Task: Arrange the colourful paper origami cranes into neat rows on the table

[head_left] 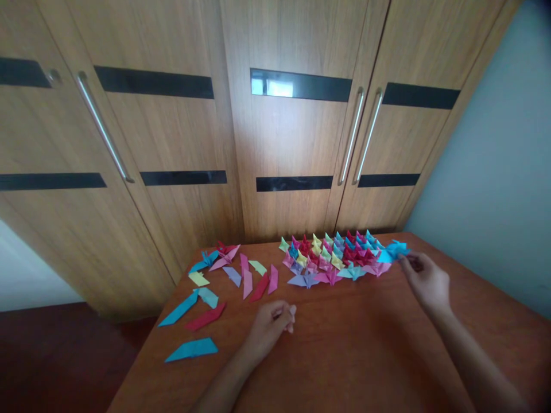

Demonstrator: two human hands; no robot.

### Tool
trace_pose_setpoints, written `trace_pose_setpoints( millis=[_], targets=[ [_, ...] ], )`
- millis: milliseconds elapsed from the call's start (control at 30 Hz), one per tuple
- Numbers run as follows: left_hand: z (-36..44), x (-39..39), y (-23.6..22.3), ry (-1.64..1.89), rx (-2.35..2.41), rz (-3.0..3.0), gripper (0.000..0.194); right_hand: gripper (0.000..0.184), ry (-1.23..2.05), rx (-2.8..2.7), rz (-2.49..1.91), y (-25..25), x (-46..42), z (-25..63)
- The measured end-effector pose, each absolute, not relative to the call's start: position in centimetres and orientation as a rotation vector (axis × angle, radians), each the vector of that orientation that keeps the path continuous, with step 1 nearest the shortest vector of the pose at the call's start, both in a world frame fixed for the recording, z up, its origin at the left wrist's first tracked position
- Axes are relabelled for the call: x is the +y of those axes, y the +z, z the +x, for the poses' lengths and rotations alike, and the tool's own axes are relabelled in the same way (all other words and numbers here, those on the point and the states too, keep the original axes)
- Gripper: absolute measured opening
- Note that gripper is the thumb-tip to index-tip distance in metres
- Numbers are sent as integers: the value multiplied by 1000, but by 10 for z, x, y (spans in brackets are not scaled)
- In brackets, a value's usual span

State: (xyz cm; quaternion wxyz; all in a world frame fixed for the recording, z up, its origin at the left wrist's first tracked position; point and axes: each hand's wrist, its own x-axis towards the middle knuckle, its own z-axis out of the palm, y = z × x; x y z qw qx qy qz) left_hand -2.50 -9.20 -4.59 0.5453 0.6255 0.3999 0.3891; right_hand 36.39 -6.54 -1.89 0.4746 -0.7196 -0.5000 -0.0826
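Note:
My right hand [426,280] pinches a bright blue paper crane [393,250] at the right end of several rows of coloured paper cranes [329,276]. From this view I cannot tell whether the blue crane touches the ones beside it. My left hand [272,328] rests over the middle of the table with its fingers curled in, and nothing shows in it. Left of that hand lie folded paper pieces, among them a red one [206,316], a blue one [192,349] and a pink one [272,279].
The reddish-brown wooden table [344,355] stands against a wooden wardrobe [293,212] with metal handles. At the table's back left lie a pink crane [225,257] and a blue one [205,261]. A pale wall [486,212] rises on the right.

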Motion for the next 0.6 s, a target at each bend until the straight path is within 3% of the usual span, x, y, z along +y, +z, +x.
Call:
trace_pose_setpoints(
  millis=[167, 333, 600],
  targets=[
    [-25, -91, -47, 923, 962, 1492, 38, 39, -280, -1207, -2046, -49, -52, 430],
    [-25, -91, -47, 903, 984, 1503, 39, 32, -144, -1198, -2203, -71, -50, 450],
    [-26, -94, -45, 905, 991, 1564, 37, 39, -117, -1230, -2344, -81, -43, 446]
  ],
)
